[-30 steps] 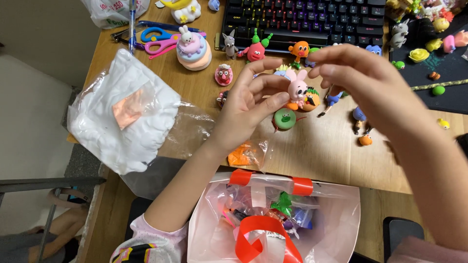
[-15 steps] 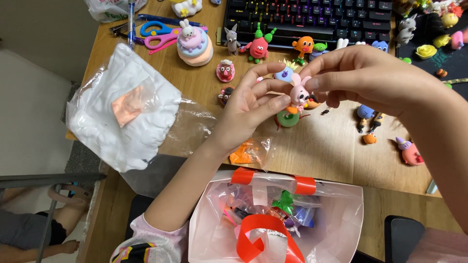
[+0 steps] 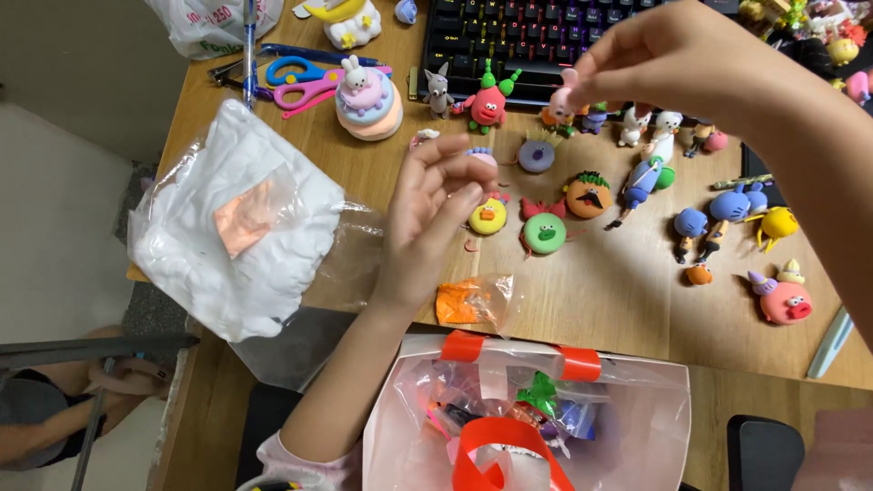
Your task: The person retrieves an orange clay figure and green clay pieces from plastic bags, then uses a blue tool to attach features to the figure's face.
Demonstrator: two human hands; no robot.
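Note:
My right hand point(image 3: 677, 59) is raised over the back of the wooden desk point(image 3: 600, 291), its fingertips pinched on a small pink clay figure point(image 3: 564, 98). My left hand point(image 3: 436, 205) hovers lower, fingers loosely curled with nothing clearly in them, next to a yellow round clay face point(image 3: 488, 216) and a green round clay face point(image 3: 544, 234). An orange clay head with a moustache point(image 3: 588, 194) and a purple disc point(image 3: 536, 155) lie between the two hands.
A plastic bag of white clay point(image 3: 232, 227) lies at left, a small bag of orange clay point(image 3: 471, 300) near the front edge. A pink-white box of clay packets point(image 3: 536, 418) sits in front. Scissors point(image 3: 305, 77), a keyboard point(image 3: 536, 36) and several clay figures point(image 3: 727, 214) fill the rest.
My right hand has lifted away up and to the right with the pink figure. My left hand has let go and dropped back. The green face now lies on the desk.

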